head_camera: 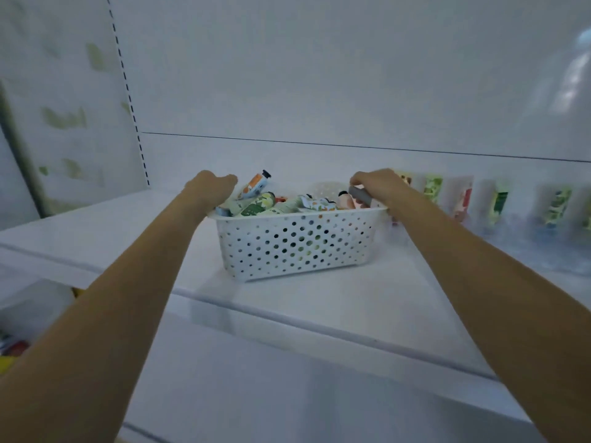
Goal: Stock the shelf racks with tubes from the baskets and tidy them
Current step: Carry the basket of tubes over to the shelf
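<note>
A white perforated basket stands on the white shelf, filled with several patterned tubes. My left hand curls over the basket's left end and grips its rim. My right hand grips the right end, fingers wrapped around a grey handle piece. One orange-patterned tube with a black cap sticks up near my left hand.
Several tubes stand in a row in a clear rack along the back of the shelf, right of the basket. A slotted upright and a white panel are at the left. A lower shelf lies below.
</note>
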